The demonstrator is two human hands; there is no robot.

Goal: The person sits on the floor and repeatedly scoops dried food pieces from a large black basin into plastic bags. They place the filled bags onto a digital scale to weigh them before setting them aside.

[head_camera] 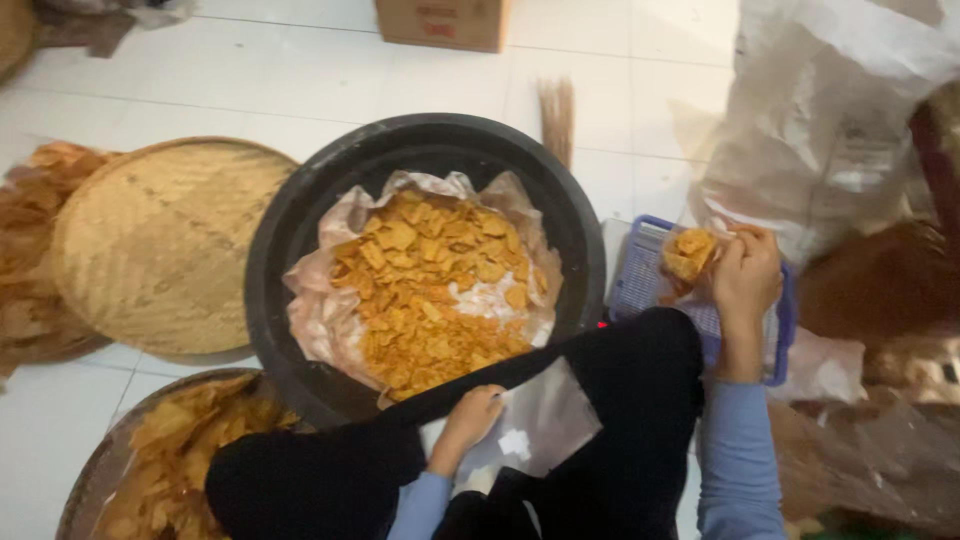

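Right hand raised over blue basket, fingers pinching small bag of chips; left hand (fingers curled) grips clear plastic bag on lap.

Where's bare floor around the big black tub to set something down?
Bare white tile floor lies beyond the black round tub, up to the cardboard box, above the woven round tray. A patch sits at lower left. Crowded right: blue plastic basket, white sack, right hand with a chip bag. Left hand rests on clear bags.
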